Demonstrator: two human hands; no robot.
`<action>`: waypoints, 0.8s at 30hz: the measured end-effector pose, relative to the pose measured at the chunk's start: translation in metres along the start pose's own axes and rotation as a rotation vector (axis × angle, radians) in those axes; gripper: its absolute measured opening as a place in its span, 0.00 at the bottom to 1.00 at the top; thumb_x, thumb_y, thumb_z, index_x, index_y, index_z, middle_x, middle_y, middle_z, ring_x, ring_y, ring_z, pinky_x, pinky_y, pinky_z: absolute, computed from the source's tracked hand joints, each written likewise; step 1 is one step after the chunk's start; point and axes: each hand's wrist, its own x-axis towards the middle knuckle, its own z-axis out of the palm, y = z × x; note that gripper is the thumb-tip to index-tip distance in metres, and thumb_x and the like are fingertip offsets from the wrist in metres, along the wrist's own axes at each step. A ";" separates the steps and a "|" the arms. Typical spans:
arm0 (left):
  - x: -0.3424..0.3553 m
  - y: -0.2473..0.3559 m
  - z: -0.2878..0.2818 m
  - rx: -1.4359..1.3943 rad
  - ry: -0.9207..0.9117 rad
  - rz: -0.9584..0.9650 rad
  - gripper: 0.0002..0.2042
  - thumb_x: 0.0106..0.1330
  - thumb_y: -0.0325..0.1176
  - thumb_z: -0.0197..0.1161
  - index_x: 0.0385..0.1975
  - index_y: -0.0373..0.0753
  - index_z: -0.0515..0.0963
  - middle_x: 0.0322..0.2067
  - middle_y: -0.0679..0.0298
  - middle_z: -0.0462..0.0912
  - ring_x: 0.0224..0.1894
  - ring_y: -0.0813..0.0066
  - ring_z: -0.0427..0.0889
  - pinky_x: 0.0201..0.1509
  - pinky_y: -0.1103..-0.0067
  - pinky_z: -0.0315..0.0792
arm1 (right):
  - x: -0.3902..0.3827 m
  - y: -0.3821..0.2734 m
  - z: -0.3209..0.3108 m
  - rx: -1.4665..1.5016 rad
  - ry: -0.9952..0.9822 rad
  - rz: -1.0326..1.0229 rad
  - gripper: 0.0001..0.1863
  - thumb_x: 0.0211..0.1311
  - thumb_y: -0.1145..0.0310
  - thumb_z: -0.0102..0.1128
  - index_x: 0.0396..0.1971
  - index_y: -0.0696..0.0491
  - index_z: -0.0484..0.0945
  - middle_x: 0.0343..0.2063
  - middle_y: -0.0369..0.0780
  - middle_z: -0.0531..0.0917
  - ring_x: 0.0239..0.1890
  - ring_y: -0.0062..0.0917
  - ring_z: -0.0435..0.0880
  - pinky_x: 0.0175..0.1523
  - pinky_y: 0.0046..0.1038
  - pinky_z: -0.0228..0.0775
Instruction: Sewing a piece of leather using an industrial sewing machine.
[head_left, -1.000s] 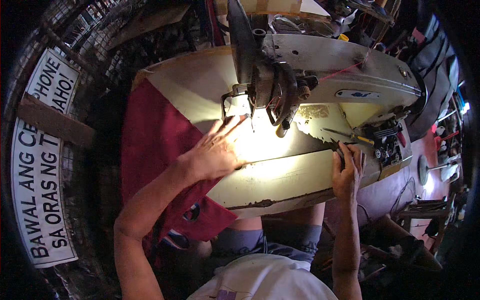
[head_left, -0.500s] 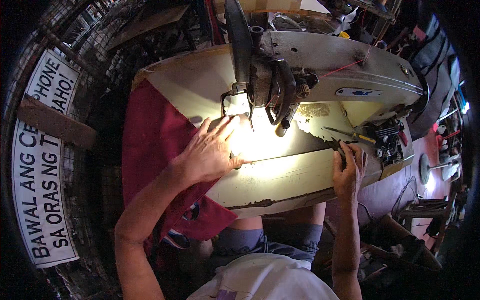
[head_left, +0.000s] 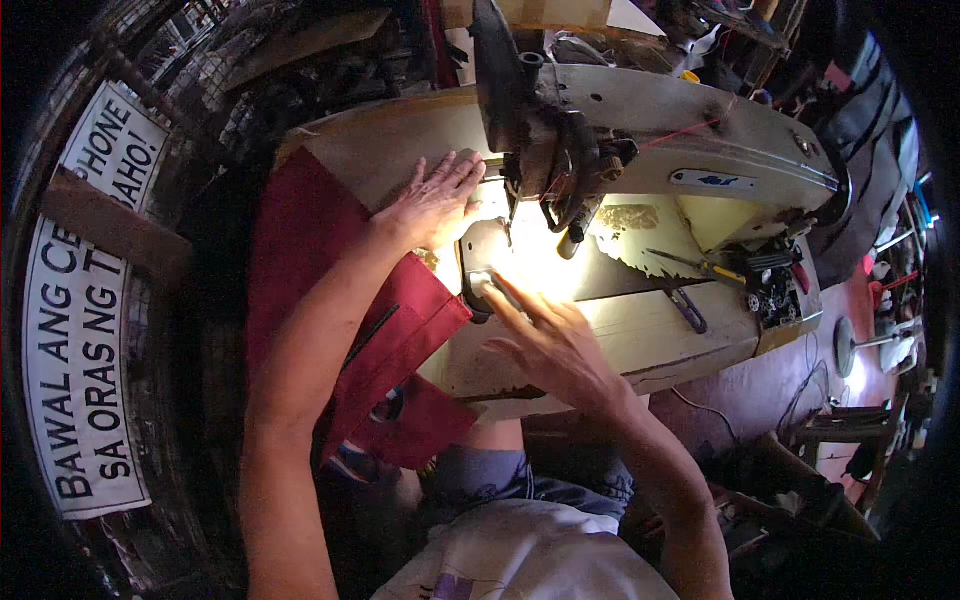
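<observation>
My left hand (head_left: pixel 435 207) lies flat beside the lit needle area of the sewing machine (head_left: pixel 690 130), fingers stretched out. Maroon fabric (head_left: pixel 310 240) spreads under and left of that forearm, and its folded strip (head_left: pixel 415 318) reaches toward the machine's dark bed plate (head_left: pixel 487 245). My right hand (head_left: pixel 550 340) reaches across from the right with fingers extended, the fingertips at the near end of the plate. Nothing shows in either hand, though glare washes out the spot under the needle. Dark thread snips (head_left: pixel 687 308) rest on the table to the right.
A screwdriver with a yellow handle (head_left: pixel 722 273) lies near a tray of small metal parts (head_left: pixel 778 295) at the table's right end. Red thread (head_left: pixel 680 137) runs along the machine arm. A wire mesh wall with a white sign (head_left: pixel 85 370) stands at the left.
My right hand has moved left from the table's right side to the bed plate, and the snips now show where it was. My left hand has slid farther back; the maroon strip has shifted.
</observation>
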 end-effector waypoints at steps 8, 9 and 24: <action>-0.004 0.021 -0.003 -0.165 0.041 -0.118 0.41 0.75 0.62 0.38 0.76 0.35 0.41 0.78 0.56 0.39 0.79 0.49 0.36 0.78 0.46 0.34 | -0.087 -0.050 0.000 -0.192 -0.130 0.041 0.35 0.62 0.53 0.63 0.64 0.58 0.68 0.69 0.50 0.65 0.68 0.45 0.69 0.71 0.46 0.60; -0.004 0.025 -0.004 -0.205 0.072 -0.097 0.41 0.75 0.62 0.38 0.76 0.35 0.41 0.78 0.56 0.39 0.79 0.49 0.36 0.78 0.46 0.34 | -0.104 -0.053 0.003 -0.182 -0.130 0.055 0.35 0.62 0.53 0.63 0.64 0.58 0.68 0.69 0.50 0.65 0.68 0.45 0.69 0.71 0.46 0.60; -0.003 0.002 -0.006 -0.209 0.712 -0.054 0.17 0.70 0.30 0.58 0.57 0.35 0.73 0.58 0.51 0.77 0.61 0.53 0.75 0.65 0.62 0.71 | -0.123 0.067 -0.199 -0.730 0.514 0.213 0.15 0.71 0.74 0.55 0.54 0.58 0.79 0.59 0.45 0.79 0.63 0.38 0.76 0.68 0.38 0.64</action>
